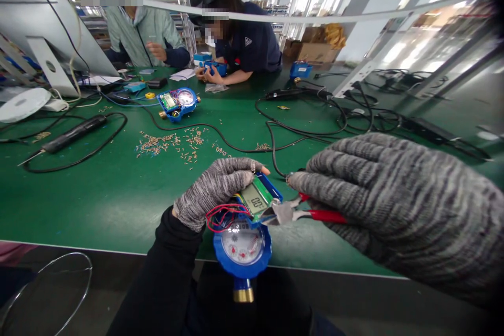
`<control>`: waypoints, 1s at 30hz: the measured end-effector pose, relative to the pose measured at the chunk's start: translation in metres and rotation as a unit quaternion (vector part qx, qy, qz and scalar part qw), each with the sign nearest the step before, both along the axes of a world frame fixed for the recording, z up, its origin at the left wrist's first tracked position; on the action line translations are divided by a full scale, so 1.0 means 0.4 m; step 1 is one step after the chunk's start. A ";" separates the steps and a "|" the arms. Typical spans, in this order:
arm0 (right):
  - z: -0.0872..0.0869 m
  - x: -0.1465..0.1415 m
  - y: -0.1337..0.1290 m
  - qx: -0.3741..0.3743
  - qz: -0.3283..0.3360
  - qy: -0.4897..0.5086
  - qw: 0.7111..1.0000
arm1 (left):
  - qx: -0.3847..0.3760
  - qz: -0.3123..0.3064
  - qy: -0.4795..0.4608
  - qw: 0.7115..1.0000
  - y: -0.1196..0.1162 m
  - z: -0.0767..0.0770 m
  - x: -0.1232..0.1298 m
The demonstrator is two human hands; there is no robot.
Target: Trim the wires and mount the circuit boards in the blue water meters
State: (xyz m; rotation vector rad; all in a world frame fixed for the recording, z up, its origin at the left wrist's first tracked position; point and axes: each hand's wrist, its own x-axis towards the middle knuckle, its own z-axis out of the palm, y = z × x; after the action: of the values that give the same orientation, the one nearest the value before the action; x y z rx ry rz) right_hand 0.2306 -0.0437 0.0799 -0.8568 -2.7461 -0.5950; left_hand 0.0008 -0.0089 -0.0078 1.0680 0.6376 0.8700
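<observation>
A blue water meter (243,244) with a round dial and a brass end hangs at the table's front edge. Its electronics part carries a small display (255,198) and red wires. My left hand (220,186), in a grey knitted glove, grips the upper left of this part. In my right hand (354,189), gloved too, are red-handled pliers (285,211), whose metal jaws touch the blue housing beside the display's lower right corner. Whether the jaws are closed on anything cannot be made out.
Many small screws (157,143) lie scattered on the green table (98,194). Behind them is a second blue meter (178,104). Black tools (74,134) and cables lie left and right. Two people are across the table, one holding a blue device (214,68).
</observation>
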 end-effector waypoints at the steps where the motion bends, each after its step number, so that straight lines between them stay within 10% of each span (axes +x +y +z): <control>1: 0.002 -0.004 0.002 -0.003 0.001 -0.005 1.000 | -0.001 0.002 -0.003 1.000 -0.001 0.000 0.000; 30: 0.028 -0.021 0.005 -0.027 -0.026 -0.065 0.997 | -0.014 -0.007 -0.028 0.999 0.000 0.001 0.001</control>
State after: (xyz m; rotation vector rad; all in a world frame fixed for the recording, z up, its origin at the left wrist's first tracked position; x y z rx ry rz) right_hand 0.2220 -0.0418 0.0910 -0.9367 -2.8766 -0.6091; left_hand 0.0012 -0.0090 -0.0075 1.0183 0.5932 0.8727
